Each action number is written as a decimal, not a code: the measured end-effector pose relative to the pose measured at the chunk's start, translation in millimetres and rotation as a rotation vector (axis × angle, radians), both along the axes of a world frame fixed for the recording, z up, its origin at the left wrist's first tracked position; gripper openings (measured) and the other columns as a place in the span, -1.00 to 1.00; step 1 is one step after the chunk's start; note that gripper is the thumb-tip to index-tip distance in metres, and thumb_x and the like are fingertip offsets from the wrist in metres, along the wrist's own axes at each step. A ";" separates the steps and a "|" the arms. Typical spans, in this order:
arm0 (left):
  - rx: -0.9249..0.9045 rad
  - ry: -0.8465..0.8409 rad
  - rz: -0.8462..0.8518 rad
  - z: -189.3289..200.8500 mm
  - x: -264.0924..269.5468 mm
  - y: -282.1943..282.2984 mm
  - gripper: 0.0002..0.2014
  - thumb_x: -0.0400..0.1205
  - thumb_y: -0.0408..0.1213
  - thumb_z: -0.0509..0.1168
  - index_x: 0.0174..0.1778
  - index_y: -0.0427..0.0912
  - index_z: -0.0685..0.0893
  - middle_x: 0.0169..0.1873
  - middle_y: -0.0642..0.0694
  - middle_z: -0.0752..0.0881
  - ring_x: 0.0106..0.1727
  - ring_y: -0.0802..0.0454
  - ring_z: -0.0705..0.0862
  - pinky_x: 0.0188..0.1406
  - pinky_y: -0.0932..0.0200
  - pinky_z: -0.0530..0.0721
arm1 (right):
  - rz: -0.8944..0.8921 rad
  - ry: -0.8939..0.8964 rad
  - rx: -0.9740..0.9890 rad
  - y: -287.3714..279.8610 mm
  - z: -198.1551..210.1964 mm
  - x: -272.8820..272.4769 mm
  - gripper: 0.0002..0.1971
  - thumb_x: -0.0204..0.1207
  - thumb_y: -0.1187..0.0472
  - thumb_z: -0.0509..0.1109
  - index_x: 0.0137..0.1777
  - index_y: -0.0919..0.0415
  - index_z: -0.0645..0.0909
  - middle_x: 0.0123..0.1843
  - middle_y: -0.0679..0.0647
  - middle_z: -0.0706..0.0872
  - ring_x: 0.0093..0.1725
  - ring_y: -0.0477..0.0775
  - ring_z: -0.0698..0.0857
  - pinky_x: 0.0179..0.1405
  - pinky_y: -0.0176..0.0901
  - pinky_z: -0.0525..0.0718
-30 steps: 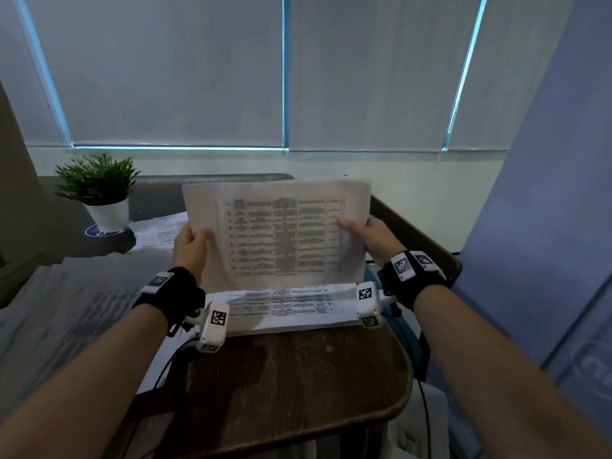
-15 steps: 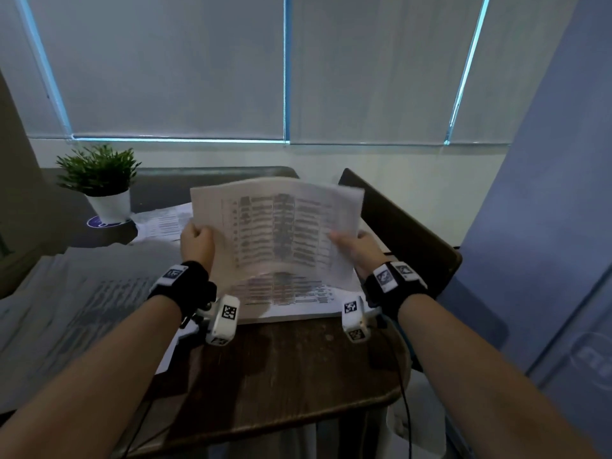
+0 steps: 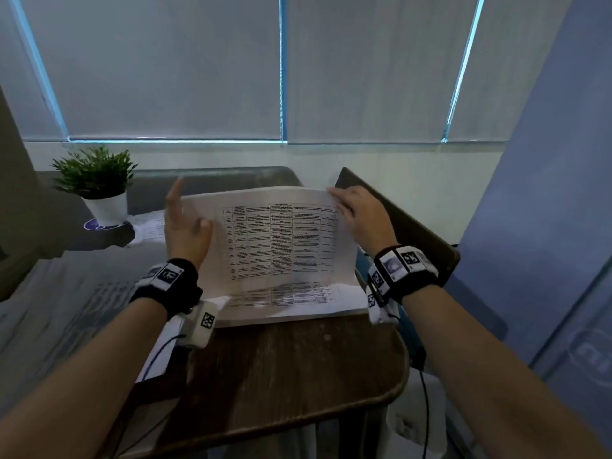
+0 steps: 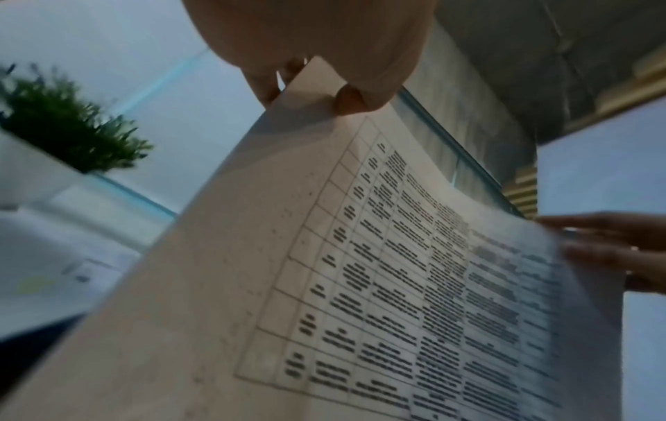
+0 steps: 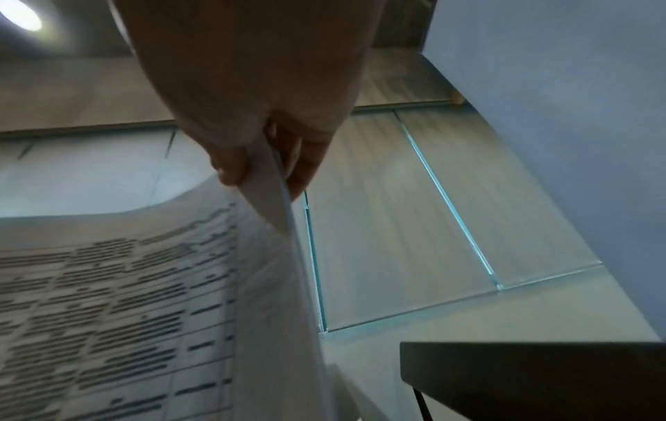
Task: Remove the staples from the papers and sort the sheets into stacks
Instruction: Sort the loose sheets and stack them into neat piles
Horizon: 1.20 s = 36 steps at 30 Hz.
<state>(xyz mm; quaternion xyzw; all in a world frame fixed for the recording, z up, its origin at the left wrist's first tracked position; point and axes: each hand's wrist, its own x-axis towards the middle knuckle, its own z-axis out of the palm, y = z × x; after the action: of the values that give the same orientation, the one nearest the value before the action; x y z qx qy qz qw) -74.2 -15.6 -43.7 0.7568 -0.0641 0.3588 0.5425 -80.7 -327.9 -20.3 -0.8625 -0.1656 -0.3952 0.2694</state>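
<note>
While both the left hand [image 3: 185, 231] and right hand [image 3: 359, 213] pinch the sheet [image 3: 281, 240], a potted plant [image 3: 96, 180] stands nearby.

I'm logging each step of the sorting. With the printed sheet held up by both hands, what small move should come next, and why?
Probably lower the sheet flat onto the stack under it. The left hand and the right hand each pinch an upper corner, and its bottom edge already hangs just above that stack on the wooden desk.

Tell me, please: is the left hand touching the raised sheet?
Touching. The left wrist view shows the left hand pinching the raised sheet at its edge.
</note>
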 end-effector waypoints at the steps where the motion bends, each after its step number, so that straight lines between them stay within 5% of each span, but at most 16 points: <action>1: 0.104 0.003 0.028 4.7 -1.7 0.6 -0.27 0.55 -0.54 0.18 0.47 0.31 0.23 0.29 -0.10 0.44 0.13 0.01 0.52 -0.01 0.22 0.56 | -0.022 -0.001 -0.051 -4.5 -0.1 1.5 -0.58 0.68 0.23 0.31 0.54 0.06 0.51 0.19 0.05 0.65 0.11 -0.03 0.65 0.17 -0.28 0.63; 5: 0.352 -0.061 0.164 15.2 -1.5 6.2 -0.64 0.52 -0.57 0.17 0.20 -0.24 0.62 0.08 -0.29 0.53 0.09 -0.22 0.56 0.10 0.16 0.47 | 0.042 -0.032 0.012 -17.1 1.5 -0.9 -0.64 0.65 0.32 0.32 0.43 0.20 0.62 0.15 0.10 0.72 0.08 -0.03 0.67 0.19 -0.21 0.64; 7: 0.255 -0.053 0.125 10.5 5.1 10.7 -0.67 0.56 -0.53 0.17 0.18 -0.16 0.62 0.04 -0.23 0.54 0.03 -0.15 0.58 0.03 0.14 0.51 | 0.038 0.024 0.164 -18.8 2.0 0.5 -0.64 0.64 0.26 0.37 0.43 0.24 0.62 0.16 0.13 0.74 0.09 -0.01 0.69 0.22 -0.13 0.66; 10: -0.213 0.167 -0.049 -1.9 12.0 14.8 -0.62 0.59 -0.30 0.18 0.31 0.11 0.44 0.11 -0.16 0.59 0.03 -0.08 0.63 -0.01 0.02 0.62 | 0.135 0.360 0.640 -16.6 -5.3 -7.3 -0.39 0.56 0.02 0.48 0.56 0.14 0.40 0.26 0.10 0.69 0.15 -0.01 0.70 0.19 -0.12 0.70; 13: -0.247 0.469 -0.112 -16.2 13.3 8.2 -0.64 0.58 -0.30 0.21 0.29 -0.26 0.54 0.17 -0.30 0.66 0.03 -0.15 0.62 -0.01 0.02 0.56 | 0.405 0.768 0.761 -6.3 -34.0 -13.7 -0.70 0.56 0.20 0.48 0.27 0.20 0.64 0.13 0.11 0.82 0.10 0.08 0.81 0.13 0.00 0.78; 16: -0.176 0.390 -0.067 -10.3 8.6 0.4 -0.72 0.65 -0.41 0.14 0.27 -0.24 0.55 0.01 -0.18 0.67 -0.02 -0.11 0.64 0.01 0.06 0.58 | 0.367 0.662 0.853 7.0 -37.3 -14.0 -0.79 0.54 0.27 0.50 0.14 0.29 0.73 0.05 0.17 0.84 0.08 0.20 0.81 0.17 0.12 0.77; 19: -0.246 0.287 -0.069 1.1 3.1 2.2 -0.85 0.64 -0.44 0.10 0.06 -0.19 0.51 -0.23 -0.02 0.61 -0.24 0.07 0.58 -0.24 0.21 0.52 | 0.432 0.583 1.004 4.5 -35.4 -14.6 -0.72 0.52 0.33 0.50 0.21 0.40 0.70 0.07 0.21 0.83 0.04 0.17 0.83 0.02 0.01 0.81; 23: -0.153 0.584 -0.092 -27.3 10.6 13.4 -0.89 0.57 -0.47 0.17 -0.05 -0.28 0.57 -0.03 -0.26 0.65 0.07 -0.24 0.65 0.00 -0.01 0.59 | 0.317 0.838 0.818 -1.2 -64.7 -13.1 -0.61 0.44 0.29 0.58 0.27 0.30 0.68 0.15 0.17 0.81 0.15 0.19 0.79 0.28 0.22 0.70; 26: -0.054 0.671 -0.131 -43.6 9.7 14.0 -0.70 0.57 -0.50 0.19 0.23 -0.36 0.54 0.16 -0.28 0.64 0.16 -0.26 0.62 0.15 -0.12 0.60 | 0.234 0.841 0.856 8.3 -68.7 -15.5 -0.64 0.52 0.26 0.52 0.29 0.33 0.64 0.19 0.27 0.78 0.14 0.26 0.78 0.24 0.21 0.72; 30: 0.002 0.596 -0.071 -24.6 8.9 13.9 -0.76 0.59 -0.50 0.14 0.17 -0.35 0.48 0.10 -0.28 0.59 0.07 -0.17 0.56 0.04 -0.04 0.51 | 0.111 0.548 0.850 8.4 -55.7 0.5 -0.69 0.55 0.21 0.51 0.23 0.32 0.63 0.19 0.28 0.77 0.15 0.27 0.76 0.24 0.24 0.71; 36: 0.413 0.868 -0.035 -20.0 2.8 6.3 -0.93 0.61 -0.45 0.22 -0.10 -0.39 0.58 -0.06 -0.30 0.58 -0.04 -0.17 0.55 -0.14 0.13 0.43 | -0.288 0.817 0.384 5.9 -67.4 6.1 -0.57 0.69 0.14 0.30 0.38 0.50 0.52 0.36 0.40 0.63 0.33 0.39 0.60 0.29 0.08 0.55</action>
<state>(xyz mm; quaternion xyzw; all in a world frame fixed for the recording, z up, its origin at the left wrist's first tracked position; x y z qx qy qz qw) -71.4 -9.2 -63.7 0.9275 0.0857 -0.0196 0.3634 -74.7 -322.0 -87.7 -0.8961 0.1511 -0.0801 0.4095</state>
